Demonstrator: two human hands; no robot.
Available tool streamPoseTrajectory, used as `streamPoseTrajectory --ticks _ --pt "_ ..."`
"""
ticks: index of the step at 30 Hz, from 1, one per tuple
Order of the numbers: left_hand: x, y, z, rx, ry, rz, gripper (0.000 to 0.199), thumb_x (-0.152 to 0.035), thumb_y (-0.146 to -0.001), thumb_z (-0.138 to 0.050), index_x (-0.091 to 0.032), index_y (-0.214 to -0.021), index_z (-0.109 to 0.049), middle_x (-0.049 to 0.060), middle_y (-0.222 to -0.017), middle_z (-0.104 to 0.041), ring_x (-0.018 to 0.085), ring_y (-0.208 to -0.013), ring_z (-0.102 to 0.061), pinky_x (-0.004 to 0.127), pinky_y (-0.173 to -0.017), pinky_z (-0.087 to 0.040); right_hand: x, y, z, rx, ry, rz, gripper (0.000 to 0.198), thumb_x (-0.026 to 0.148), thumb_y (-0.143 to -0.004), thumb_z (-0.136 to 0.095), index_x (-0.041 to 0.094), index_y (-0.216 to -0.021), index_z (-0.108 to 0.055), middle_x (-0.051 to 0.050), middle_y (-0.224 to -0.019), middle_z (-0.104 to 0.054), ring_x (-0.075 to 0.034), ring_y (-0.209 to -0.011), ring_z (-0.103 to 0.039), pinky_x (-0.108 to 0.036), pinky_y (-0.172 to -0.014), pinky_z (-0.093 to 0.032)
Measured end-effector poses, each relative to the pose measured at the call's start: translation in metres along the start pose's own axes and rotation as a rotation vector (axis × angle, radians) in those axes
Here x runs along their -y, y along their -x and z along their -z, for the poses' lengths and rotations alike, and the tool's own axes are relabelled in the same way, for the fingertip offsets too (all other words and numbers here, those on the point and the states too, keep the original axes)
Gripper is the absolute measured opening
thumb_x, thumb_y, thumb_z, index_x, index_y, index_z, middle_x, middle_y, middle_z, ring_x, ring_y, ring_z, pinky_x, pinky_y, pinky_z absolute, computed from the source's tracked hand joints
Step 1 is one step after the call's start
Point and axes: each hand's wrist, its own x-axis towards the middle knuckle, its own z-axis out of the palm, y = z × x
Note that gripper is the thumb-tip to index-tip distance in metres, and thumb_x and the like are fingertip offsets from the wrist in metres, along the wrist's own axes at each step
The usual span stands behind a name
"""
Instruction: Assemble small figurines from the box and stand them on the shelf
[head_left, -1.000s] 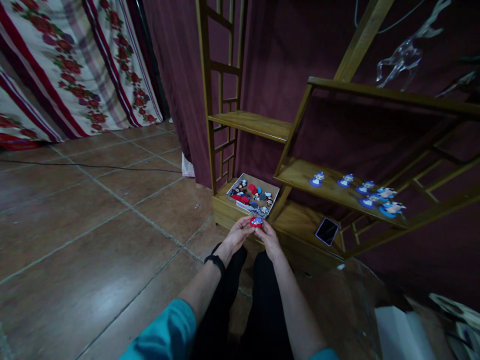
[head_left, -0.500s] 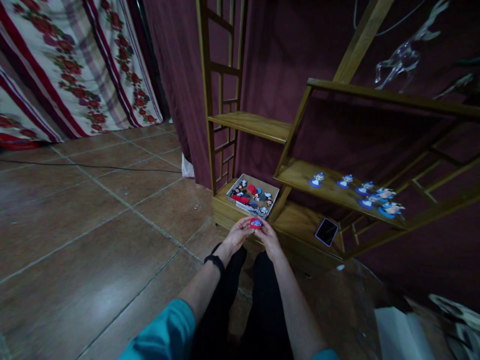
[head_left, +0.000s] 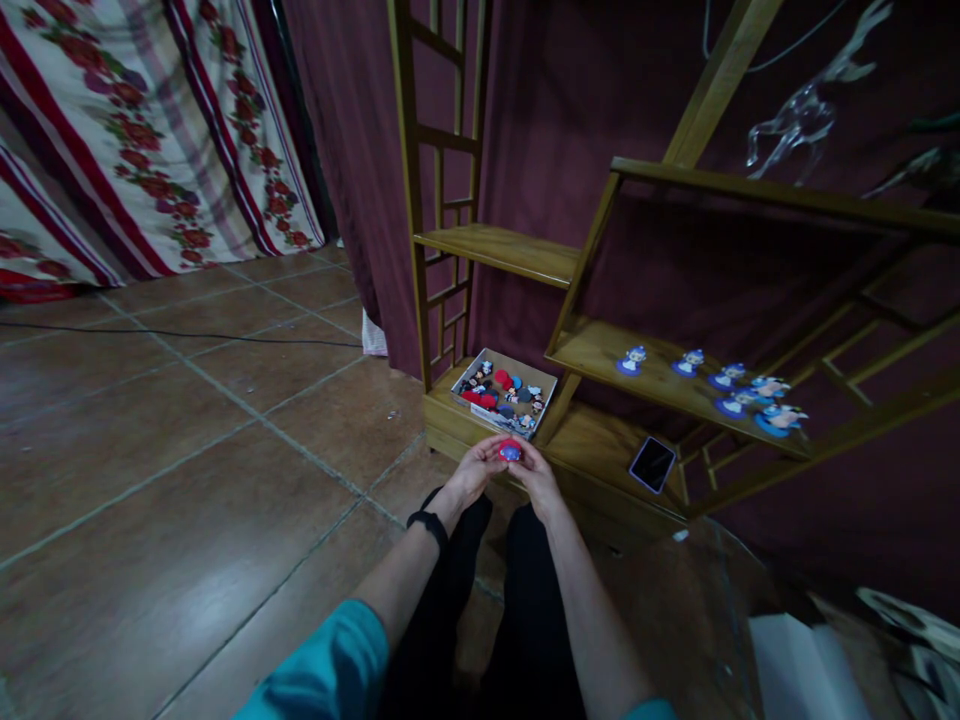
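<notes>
Holding a small red-and-blue figurine [head_left: 510, 453] between both sets of fingertips, the person keeps it in front of the dark-clad knees [head_left: 525, 560], just on the near side of an open cardboard box [head_left: 489, 414]. The left hand [head_left: 475, 470], with a black band [head_left: 429, 525] at its wrist, pinches the piece from one side; the right hand [head_left: 536, 473] pinches it from the other, both grips narrow and closed on it. From where I stand the piece is too small to make out well, but it seems to be a blue shape on a red base.

The box sits on the low left level of a wooden shelf unit [head_left: 510, 255], full of jumbled little figures and red, blue and dark pieces [head_left: 484, 399]. To the right, a higher board [head_left: 592, 350] bears six figurines: four white ones in blue-violet hats, the first of them [head_left: 631, 361] nearest the box, and two on lighter blue bases, one of these [head_left: 780, 418] close to the board's end. Below that board lies a dark-screened device [head_left: 652, 465].
</notes>
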Motion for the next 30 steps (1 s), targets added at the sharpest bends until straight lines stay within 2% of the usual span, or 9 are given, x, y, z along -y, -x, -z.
streamPoseTrajectory --ticks 9,17,30 --pt "0.0033 -0.0042 0.0026 -0.032 0.018 0.034 0.057 -0.007 -0.054 -0.077 -0.014 -0.108 -0.061 0.013 -0.105 -0.066 0.019 -0.091 -0.062 0.030 -0.084 -0.042 0.0022 0.0019 -0.0010 0.005 0.022 -0.027 0.058 0.029 -0.059 -0.072 0.026 -0.115 -0.057 -0.003 -0.119 -0.060 -0.024 -0.111 -0.053 -0.039 -0.094 -0.041" --pt "-0.0001 -0.0025 0.0037 -0.037 0.021 0.085 0.050 -0.011 -0.058 -0.076 -0.012 -0.106 -0.062 0.013 -0.101 -0.067 0.018 -0.088 -0.063 0.029 -0.083 -0.044 -0.0039 0.0016 0.0020 -0.047 -0.010 -0.106 0.055 0.034 -0.060 -0.074 0.025 -0.112 -0.058 -0.005 -0.110 -0.064 -0.023 -0.099 -0.059 -0.037 -0.084 -0.047" --pt "-0.0034 0.0001 -0.0020 -0.049 0.080 0.118 0.039 -0.005 -0.067 -0.068 -0.011 -0.105 -0.063 0.012 -0.099 -0.068 0.015 -0.088 -0.064 0.028 -0.090 -0.043 -0.0014 0.0043 0.0015 -0.048 0.001 -0.110 0.054 0.038 -0.062 -0.072 0.026 -0.113 -0.058 -0.005 -0.111 -0.063 -0.022 -0.100 -0.058 -0.034 -0.082 -0.048"
